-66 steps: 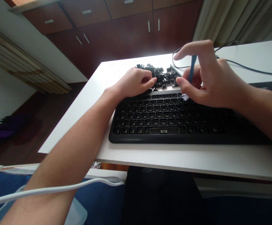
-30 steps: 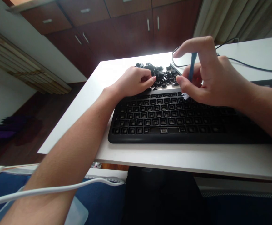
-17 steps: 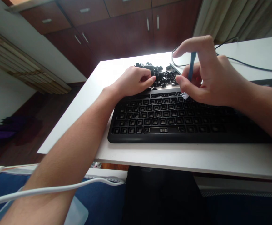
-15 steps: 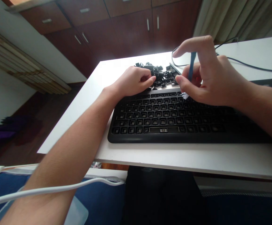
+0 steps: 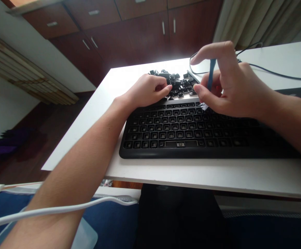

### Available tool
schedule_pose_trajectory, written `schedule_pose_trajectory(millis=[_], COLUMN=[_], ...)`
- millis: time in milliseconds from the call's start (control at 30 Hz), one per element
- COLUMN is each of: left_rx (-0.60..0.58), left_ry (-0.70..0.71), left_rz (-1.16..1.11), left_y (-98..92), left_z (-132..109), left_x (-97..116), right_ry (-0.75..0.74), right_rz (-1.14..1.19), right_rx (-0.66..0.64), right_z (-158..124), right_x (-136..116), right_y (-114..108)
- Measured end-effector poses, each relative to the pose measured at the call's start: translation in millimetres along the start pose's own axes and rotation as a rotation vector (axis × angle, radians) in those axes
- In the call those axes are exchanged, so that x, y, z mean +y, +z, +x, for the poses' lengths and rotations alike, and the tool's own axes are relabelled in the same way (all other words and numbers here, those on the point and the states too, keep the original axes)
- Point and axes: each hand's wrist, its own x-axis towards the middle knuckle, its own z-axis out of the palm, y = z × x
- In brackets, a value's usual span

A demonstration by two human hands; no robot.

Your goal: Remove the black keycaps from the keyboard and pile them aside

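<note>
A black keyboard [image 5: 181,135] with its keycaps removed lies on the white desk [image 5: 114,86]. My right hand [image 5: 230,86] grips a thin blue pry tool [image 5: 210,73], its tip down at the keyboard's top row. My left hand [image 5: 149,90] rests curled on the keyboard's upper left edge, fingertips beside a pile of loose black keycaps [image 5: 177,84]. Whether the left fingers pinch a keycap is hidden.
A black cable [image 5: 274,72] loops over the desk behind my right hand. Dark wooden cabinets [image 5: 140,31] stand beyond the desk, a curtain [image 5: 256,20] at the right. A white cable [image 5: 62,209] crosses my left forearm above blue fabric [image 5: 109,221].
Almost nothing differs. My right hand with the blue tool has edged slightly left and down; the left hand has stayed in place.
</note>
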Motion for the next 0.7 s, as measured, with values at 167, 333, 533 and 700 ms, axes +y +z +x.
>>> schedule_pose_trajectory(millis=[167,333,533,700], left_rx=[-0.006,-0.01,-0.012,-0.011], left_ry=[-0.007,-0.008,-0.009,-0.004], left_rz=[-0.005,-0.014,-0.003,-0.002], left_y=[-0.6,-0.6,-0.9,-1.4], left_z=[-0.2,-0.1,0.0,0.2], left_x=[1.0,1.0,1.3,1.0], right_ry=[0.0,-0.002,0.001,-0.011], right_rz=[0.0,0.016,0.026,0.041], right_rx=[0.004,0.008,0.006,0.003], right_z=[0.1,0.5,0.2,1.0], right_x=[0.6,0.9,0.5,0.7], right_y=[0.0,0.5,0.5,0.3])
